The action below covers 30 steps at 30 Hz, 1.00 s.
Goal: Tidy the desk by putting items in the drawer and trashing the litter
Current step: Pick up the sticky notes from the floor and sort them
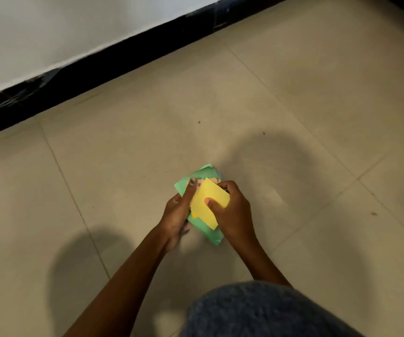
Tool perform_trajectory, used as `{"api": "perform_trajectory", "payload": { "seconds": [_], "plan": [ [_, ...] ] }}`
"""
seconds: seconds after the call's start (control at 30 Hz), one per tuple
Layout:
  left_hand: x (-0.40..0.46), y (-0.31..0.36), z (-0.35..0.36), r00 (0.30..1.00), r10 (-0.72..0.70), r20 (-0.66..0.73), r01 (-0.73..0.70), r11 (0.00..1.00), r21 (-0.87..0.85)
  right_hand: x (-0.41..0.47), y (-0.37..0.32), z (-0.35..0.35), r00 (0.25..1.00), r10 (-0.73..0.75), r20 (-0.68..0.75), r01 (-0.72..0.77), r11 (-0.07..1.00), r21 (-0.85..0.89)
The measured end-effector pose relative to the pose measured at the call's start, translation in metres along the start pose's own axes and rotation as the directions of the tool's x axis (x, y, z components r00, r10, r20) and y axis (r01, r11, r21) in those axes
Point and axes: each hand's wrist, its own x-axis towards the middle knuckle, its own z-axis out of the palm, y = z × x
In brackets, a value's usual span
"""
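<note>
A small bundle of coloured paper pieces hangs above the tiled floor, low in the middle of the head view. A yellow piece lies on top of green pieces. My left hand grips the bundle from the left, fingers across the green paper. My right hand holds it from the right, thumb pressed on the yellow piece. No desk, drawer or bin is in view.
Beige floor tiles fill the view. A black skirting strip runs diagonally under a white wall at the upper left. A grey-blue fabric, clothing over my knee, sits at the bottom. Small dark specks dot the floor.
</note>
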Motion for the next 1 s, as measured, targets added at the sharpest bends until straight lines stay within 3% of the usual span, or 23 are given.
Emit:
{"api": "perform_trajectory", "payload": {
  "seconds": [0.13, 0.27, 0.4, 0.5, 0.6, 0.7, 0.73, 0.83, 1.0],
  "plan": [
    [-0.002, -0.016, 0.016, 0.999, 0.003, 0.042, -0.010, 0.986, 0.166, -0.016, 0.026, -0.028, 1.000, 0.012, -0.024, -0.010, 0.997, 0.072],
    [0.005, -0.036, 0.034, 0.998, -0.014, 0.062, 0.000, 0.975, 0.223, -0.049, 0.073, -0.070, 0.941, 0.232, -0.245, -0.177, 0.958, 0.225],
    [0.008, -0.058, 0.062, 0.987, -0.067, 0.144, 0.024, 0.959, 0.282, -0.097, 0.142, -0.117, 0.719, 0.419, -0.554, -0.459, 0.886, 0.074],
    [0.008, -0.075, 0.084, 0.974, -0.104, 0.202, 0.031, 0.943, 0.331, -0.140, 0.184, -0.150, 0.496, 0.485, -0.721, -0.704, 0.710, -0.006],
    [0.009, -0.092, 0.095, 0.968, -0.127, 0.215, 0.033, 0.919, 0.392, -0.187, 0.218, -0.170, 0.303, 0.523, -0.797, -0.817, 0.573, 0.065],
    [0.011, -0.104, 0.094, 0.975, -0.114, 0.190, 0.012, 0.884, 0.467, -0.235, 0.242, -0.178, 0.160, 0.652, -0.741, -0.877, 0.439, 0.197],
    [0.012, -0.107, 0.094, 0.980, -0.097, 0.176, -0.002, 0.871, 0.491, -0.249, 0.248, -0.178, 0.169, 0.703, -0.691, -0.893, 0.406, 0.196],
    [0.010, -0.108, 0.097, 0.985, -0.042, 0.168, -0.053, 0.852, 0.521, -0.279, 0.253, -0.173, 0.368, 0.711, -0.599, -0.915, 0.392, -0.096],
    [0.006, -0.108, 0.102, 0.977, 0.055, 0.204, -0.159, 0.825, 0.541, -0.286, 0.249, -0.188, 0.514, 0.629, -0.583, -0.856, 0.336, -0.393]
  ]
}}
